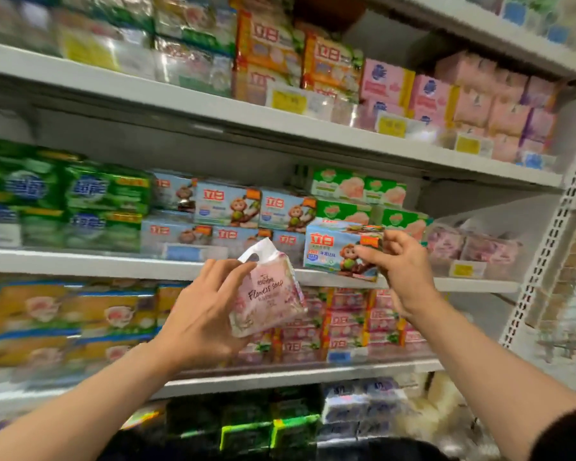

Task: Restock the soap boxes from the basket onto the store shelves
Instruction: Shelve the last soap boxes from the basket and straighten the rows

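Both our forearms reach up from the bottom of the head view. Our left hand has its fingers curled around a pink flower soap pack, holding it in the air in front of the middle shelf, not yet on any shelf. Our right hand pinches the corner of a blue monkey soap box, which sits at the front lip of that shelf and juts a little past the edge.

We judge the main risk to be that blue box: gripped only at a corner and overhanging, it could tip off if we let go before pushing it back against its neighbours. The pink pack's glossy wrap could also slip from a one-handed hold.

We cannot see the basket. The shelves hold the stock: green packs at left, more monkey boxes in stacked rows, and pink packs at right, where the flower soap likely belongs.
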`<state>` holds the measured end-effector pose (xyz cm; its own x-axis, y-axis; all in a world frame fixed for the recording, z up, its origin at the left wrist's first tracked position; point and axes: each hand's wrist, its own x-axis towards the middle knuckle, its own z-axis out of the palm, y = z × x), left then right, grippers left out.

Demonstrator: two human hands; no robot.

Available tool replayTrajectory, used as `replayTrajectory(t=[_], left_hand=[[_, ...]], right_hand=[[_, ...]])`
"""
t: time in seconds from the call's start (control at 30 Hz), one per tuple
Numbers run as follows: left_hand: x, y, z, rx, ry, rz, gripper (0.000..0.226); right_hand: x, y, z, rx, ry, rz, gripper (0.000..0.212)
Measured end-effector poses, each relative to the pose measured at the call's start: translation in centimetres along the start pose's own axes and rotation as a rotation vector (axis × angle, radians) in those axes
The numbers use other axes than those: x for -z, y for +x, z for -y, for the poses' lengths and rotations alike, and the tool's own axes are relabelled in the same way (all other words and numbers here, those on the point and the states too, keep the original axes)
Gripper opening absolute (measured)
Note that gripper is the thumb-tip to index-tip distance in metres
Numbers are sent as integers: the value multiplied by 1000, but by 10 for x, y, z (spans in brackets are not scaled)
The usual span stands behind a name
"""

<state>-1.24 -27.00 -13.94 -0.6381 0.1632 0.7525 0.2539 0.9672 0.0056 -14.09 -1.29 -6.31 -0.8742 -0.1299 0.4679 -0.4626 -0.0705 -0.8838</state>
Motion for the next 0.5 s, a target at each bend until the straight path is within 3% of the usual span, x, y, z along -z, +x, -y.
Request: replayTrajectory(t=[0.07, 0.2, 0.4, 0.5], left_hand=[[11, -12, 14, 59, 25, -34, 98], [35, -40, 36, 165, 68, -98, 92], [67, -73, 59, 261, 129, -164, 88], [77, -83, 67, 332, 131, -215, 89]], right_hand=[[-29, 10, 9, 20, 40, 31, 62], [-90, 17, 26, 54, 142, 137, 51], [-183, 11, 46, 171, 147, 350, 76], [-218, 16, 56, 303, 50, 384, 65]])
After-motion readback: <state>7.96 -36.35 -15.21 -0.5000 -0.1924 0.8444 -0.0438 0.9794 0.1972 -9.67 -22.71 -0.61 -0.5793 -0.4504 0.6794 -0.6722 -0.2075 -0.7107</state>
